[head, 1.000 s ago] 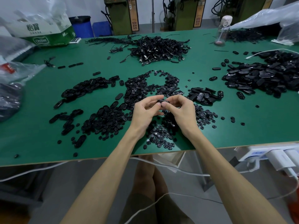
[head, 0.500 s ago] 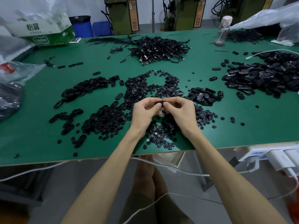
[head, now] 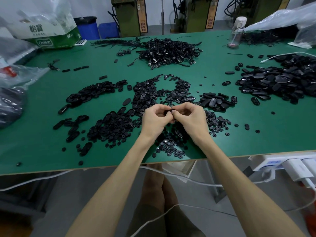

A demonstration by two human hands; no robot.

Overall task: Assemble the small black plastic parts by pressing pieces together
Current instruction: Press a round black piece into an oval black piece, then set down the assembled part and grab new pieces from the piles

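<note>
My left hand point(head: 154, 119) and my right hand point(head: 189, 118) meet fingertip to fingertip over the middle of the green table point(head: 42, 147). Both pinch one small black plastic part point(head: 168, 112), mostly hidden by the fingers. Under and around the hands lies a heap of small round black pieces point(head: 169, 146). Oval black shells point(head: 89, 94) lie to the left. A small group of oval pieces point(head: 216, 101) sits just right of the hands.
A big pile of black oval parts point(head: 280, 79) fills the right side. A tangle of black cables point(head: 169, 52) lies at the back centre. A clear bottle point(head: 236, 32), a cardboard box point(head: 46, 34) and plastic bags point(head: 15, 79) stand around. A power strip point(head: 280, 165) hangs at the table's front right edge.
The hands have dropped slightly toward me and closed tighter together around the part. Nothing else on the table moved.
</note>
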